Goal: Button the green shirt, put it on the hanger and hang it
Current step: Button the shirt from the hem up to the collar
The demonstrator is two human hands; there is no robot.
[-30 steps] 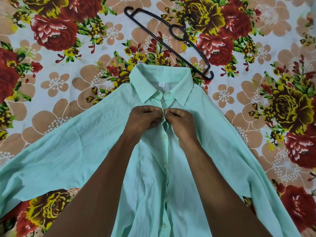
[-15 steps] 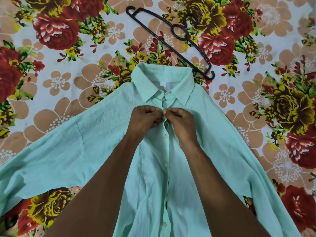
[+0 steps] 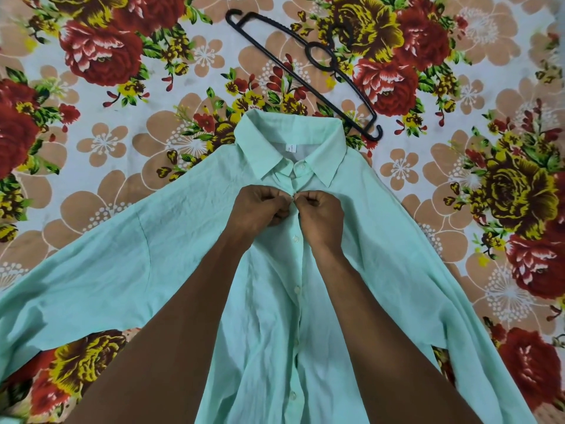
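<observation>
Both forearms reached up the middle of the mint green shirt (image 3: 171, 270), which lay front-up and spread wide on the floral bedsheet (image 3: 91, 148) with its lower buttons already done up. Just below the collar (image 3: 290, 142), the left hand (image 3: 260, 206) and right hand (image 3: 321, 211) met knuckle to knuckle, fingers curled and pinching the placket fabric right at a button. Past the collar, the black plastic hanger (image 3: 302, 68) sat flat on the sheet, untouched.
</observation>
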